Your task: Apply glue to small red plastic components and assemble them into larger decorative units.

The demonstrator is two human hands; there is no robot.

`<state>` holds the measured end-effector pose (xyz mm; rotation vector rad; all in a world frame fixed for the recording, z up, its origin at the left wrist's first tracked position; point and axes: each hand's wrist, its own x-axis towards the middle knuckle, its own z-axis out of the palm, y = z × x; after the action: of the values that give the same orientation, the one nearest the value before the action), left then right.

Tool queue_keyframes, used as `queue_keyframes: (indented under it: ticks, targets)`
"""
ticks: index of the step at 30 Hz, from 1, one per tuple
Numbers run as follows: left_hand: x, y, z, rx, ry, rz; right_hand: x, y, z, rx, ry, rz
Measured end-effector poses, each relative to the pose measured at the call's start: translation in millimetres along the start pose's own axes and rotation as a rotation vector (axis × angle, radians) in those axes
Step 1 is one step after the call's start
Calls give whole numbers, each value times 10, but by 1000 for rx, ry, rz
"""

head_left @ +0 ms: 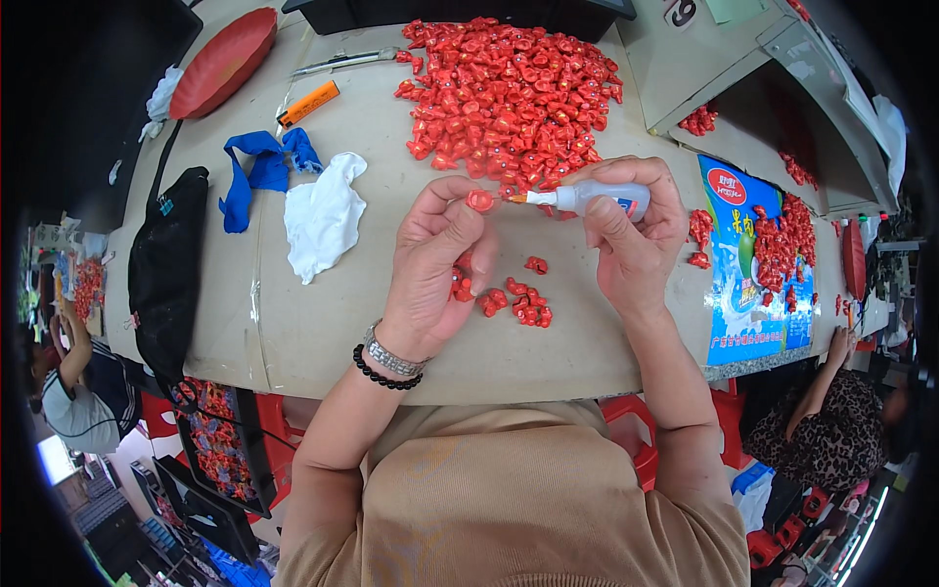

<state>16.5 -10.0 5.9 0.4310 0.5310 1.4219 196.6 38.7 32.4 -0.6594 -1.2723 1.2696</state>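
Left hand (435, 259) pinches small red piece (480, 201); right hand (631, 230) squeezes glue bottle (597, 199).

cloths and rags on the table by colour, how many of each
white cloth: 1
blue cloth: 1
black cloth bag: 1
total: 3

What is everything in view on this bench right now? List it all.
small red plastic parts: one large heap, table top centre; small cluster between the hands
white glue squeeze bottle: one, in right hand
white cloth: one, left of centre
blue cloth: one, beside it
orange utility knife: one, upper left
red oval tray: one, far upper left
black bag: one, left edge
left hand: pinches one red part
right hand: grips bottle
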Motion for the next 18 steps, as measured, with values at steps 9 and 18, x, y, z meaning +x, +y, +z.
queue_keyframes:
  ticks: [9, 18]
  targets:
    - [2, -2, 4, -35, -13, -3, 3, -10, -2, -21, -6, 4]
    - [0, -16, 45, 63, 52, -25, 3, -29, 12, 32, 16, 15]
